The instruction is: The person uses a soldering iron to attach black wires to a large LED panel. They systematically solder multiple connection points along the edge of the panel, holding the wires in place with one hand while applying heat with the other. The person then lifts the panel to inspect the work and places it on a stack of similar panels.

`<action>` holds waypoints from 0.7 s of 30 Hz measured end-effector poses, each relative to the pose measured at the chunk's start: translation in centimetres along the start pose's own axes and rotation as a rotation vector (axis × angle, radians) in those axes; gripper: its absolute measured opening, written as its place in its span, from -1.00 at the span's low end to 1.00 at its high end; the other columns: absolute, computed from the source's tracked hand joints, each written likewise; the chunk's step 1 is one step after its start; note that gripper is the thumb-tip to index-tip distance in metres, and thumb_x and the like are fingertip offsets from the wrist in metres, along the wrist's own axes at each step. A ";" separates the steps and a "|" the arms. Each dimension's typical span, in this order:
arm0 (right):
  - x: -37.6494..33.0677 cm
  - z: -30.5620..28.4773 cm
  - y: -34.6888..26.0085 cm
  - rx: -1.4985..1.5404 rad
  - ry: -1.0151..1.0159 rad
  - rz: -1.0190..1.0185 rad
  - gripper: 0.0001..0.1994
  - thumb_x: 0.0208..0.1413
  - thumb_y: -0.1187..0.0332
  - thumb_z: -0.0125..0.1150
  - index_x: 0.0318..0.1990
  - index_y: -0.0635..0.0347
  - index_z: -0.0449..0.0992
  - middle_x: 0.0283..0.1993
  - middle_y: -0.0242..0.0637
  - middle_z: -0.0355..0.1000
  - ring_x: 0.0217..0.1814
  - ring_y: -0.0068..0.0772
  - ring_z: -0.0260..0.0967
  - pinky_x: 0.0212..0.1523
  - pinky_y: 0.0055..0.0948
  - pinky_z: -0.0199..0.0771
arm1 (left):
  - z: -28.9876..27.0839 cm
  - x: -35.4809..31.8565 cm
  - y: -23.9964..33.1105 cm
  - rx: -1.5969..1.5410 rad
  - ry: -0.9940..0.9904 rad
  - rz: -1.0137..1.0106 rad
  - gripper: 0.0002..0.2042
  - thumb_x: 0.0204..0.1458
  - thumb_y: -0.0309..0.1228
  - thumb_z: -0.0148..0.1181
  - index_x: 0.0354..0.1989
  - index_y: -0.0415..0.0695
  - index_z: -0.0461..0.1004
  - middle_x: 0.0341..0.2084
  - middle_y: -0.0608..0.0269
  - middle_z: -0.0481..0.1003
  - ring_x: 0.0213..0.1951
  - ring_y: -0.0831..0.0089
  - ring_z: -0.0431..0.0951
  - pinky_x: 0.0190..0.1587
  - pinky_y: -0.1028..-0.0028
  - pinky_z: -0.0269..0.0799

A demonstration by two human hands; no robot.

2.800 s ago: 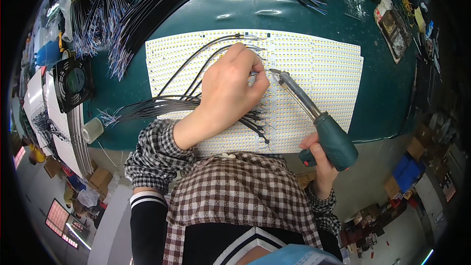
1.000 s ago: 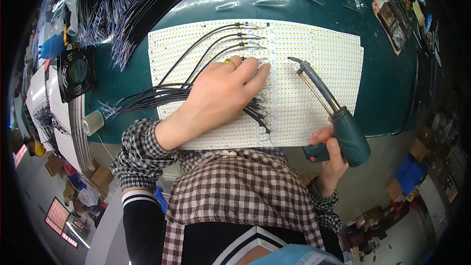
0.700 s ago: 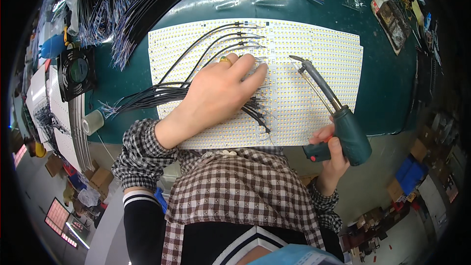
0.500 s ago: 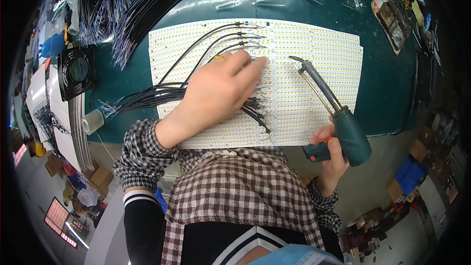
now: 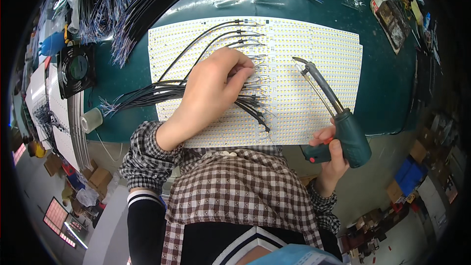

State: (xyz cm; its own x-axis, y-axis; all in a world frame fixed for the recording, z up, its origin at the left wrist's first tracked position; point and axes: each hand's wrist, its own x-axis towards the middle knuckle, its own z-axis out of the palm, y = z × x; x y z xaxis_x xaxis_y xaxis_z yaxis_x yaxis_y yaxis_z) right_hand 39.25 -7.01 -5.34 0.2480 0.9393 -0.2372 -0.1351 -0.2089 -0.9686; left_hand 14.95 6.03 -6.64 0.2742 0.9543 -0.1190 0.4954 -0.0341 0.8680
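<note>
My left hand (image 5: 212, 83) is over the white LED boards (image 5: 324, 78), its thumb and forefinger pinched on a thin wire end near the boards' middle. Several black cables (image 5: 164, 90) pass under this hand and fan out to a column of small contacts; their stripped ends lie along it. Above the hand, a few cables (image 5: 216, 28) curve in to the same column. My right hand (image 5: 334, 161) is closed around the handle of a dark green soldering gun (image 5: 353, 137). Its bent tip and thin feed tube point up and left over the boards, apart from the wires.
Thick bundles of black cables (image 5: 162, 0) lie along the back of the green table (image 5: 387, 103). At left are a small black fan (image 5: 77, 67), a spool (image 5: 91, 120) and stacked white boards (image 5: 68, 132). A stained tray (image 5: 391, 18) sits at the back right.
My left hand has drawn back slightly to the left and its fingertips have moved down the column to a wire end. The soldering gun has shifted slightly right.
</note>
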 end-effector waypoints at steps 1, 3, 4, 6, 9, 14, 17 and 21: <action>-0.1 -0.1 0.1 -0.002 -0.006 0.004 -0.51 0.10 0.30 0.09 0.03 0.59 0.22 -0.34 -0.10 0.39 -0.35 -0.33 0.43 -0.43 -0.46 0.58 | 0.1 0.0 0.1 0.016 0.023 0.011 -0.92 -0.09 -0.53 0.18 -0.40 -0.23 0.45 -0.53 0.13 0.44 -0.49 0.29 0.48 -0.42 0.43 0.39; 0.0 -0.1 0.2 0.006 -0.010 -0.014 -0.52 0.10 0.30 0.08 0.04 0.60 0.22 -0.34 -0.10 0.39 -0.35 -0.31 0.43 -0.44 -0.46 0.58 | 0.4 0.0 0.4 0.021 0.035 0.077 -0.94 -0.08 -0.53 0.17 -0.42 -0.22 0.45 -0.55 0.15 0.43 -0.52 0.33 0.46 -0.43 0.45 0.39; 0.1 0.0 0.2 0.010 -0.013 -0.025 -0.52 0.10 0.31 0.08 0.04 0.60 0.22 -0.34 -0.10 0.39 -0.34 -0.30 0.43 -0.44 -0.46 0.58 | 0.6 0.1 0.4 0.023 0.043 0.111 -0.95 -0.08 -0.54 0.17 -0.43 -0.22 0.44 -0.55 0.16 0.42 -0.53 0.35 0.45 -0.44 0.46 0.38; 0.1 0.0 0.2 0.009 -0.016 -0.022 -0.53 0.11 0.31 0.07 0.04 0.59 0.22 -0.33 -0.09 0.39 -0.31 -0.28 0.43 -0.45 -0.47 0.58 | 0.9 0.2 0.5 -0.006 0.053 0.052 -0.94 -0.10 -0.52 0.18 -0.46 -0.21 0.44 -0.56 0.20 0.41 -0.56 0.40 0.43 -0.45 0.48 0.37; 0.0 -0.1 0.2 0.006 -0.016 -0.013 -0.53 0.11 0.32 0.06 0.04 0.58 0.23 -0.30 -0.06 0.40 -0.26 -0.23 0.44 -0.45 -0.46 0.58 | 1.1 0.7 0.0 -0.044 0.034 -0.018 -0.93 -0.08 -0.54 0.19 -0.44 -0.23 0.43 -0.53 0.28 0.40 -0.51 0.57 0.38 -0.45 0.61 0.31; 0.0 0.2 0.2 -0.017 -0.010 -0.034 -0.53 0.10 0.31 0.06 0.04 0.57 0.24 -0.25 -0.02 0.41 -0.21 -0.16 0.45 -0.47 -0.47 0.58 | 1.7 1.4 -0.2 -0.053 0.081 -0.058 -0.92 -0.09 -0.53 0.22 -0.46 -0.22 0.44 -0.55 0.35 0.40 -0.49 0.64 0.37 -0.45 0.64 0.29; 0.0 0.3 0.2 -0.031 -0.013 -0.034 -0.53 0.09 0.31 0.06 0.04 0.55 0.25 -0.24 -0.02 0.41 -0.20 -0.16 0.45 -0.48 -0.49 0.58 | 1.8 1.4 -0.1 0.018 0.093 -0.008 -0.92 -0.12 -0.51 0.24 -0.49 -0.21 0.45 -0.56 0.34 0.40 -0.49 0.60 0.39 -0.44 0.62 0.31; 0.0 0.6 -0.1 -0.057 -0.023 -0.016 -0.54 0.09 0.30 0.06 0.04 0.53 0.26 -0.24 -0.03 0.41 -0.20 -0.17 0.45 -0.48 -0.49 0.57 | 2.0 1.4 -0.1 0.148 0.092 0.053 -0.91 -0.17 -0.51 0.24 -0.51 -0.20 0.45 -0.55 0.28 0.42 -0.49 0.50 0.44 -0.42 0.56 0.36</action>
State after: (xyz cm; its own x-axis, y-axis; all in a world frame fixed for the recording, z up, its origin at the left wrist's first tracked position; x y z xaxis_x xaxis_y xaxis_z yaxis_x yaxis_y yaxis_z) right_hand 38.64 -6.84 -5.23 0.2279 0.9485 -0.2202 -0.0763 -0.2081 -0.9751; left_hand 16.91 6.81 -7.88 0.2300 0.9729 -0.0243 0.6000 -0.1221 0.7906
